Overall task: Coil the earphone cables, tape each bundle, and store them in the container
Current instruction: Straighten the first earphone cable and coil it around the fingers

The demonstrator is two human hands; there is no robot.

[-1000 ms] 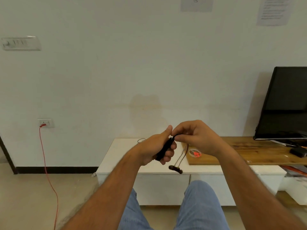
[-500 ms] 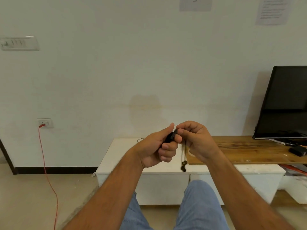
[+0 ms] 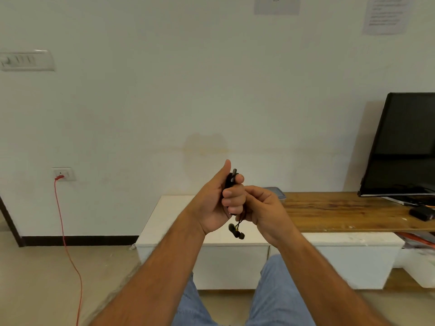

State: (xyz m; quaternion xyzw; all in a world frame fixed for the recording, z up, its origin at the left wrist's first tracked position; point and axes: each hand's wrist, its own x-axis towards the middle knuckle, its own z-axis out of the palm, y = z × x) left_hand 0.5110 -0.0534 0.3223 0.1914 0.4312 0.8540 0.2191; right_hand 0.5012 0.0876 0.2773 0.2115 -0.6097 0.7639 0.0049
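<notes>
Before white wall, left hand (image 3: 213, 203) and right hand (image 3: 263, 208) clutch earphones (image 3: 236, 229).

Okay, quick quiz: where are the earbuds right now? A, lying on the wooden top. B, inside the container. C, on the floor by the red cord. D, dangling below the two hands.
D: the earbuds hang on their cable under the left hand and right hand, touching nothing.

Earphone cable (image 3: 230, 184) mostly hidden in hands, container (image 3: 277, 192) behind right hand (image 3: 266, 208)
</notes>
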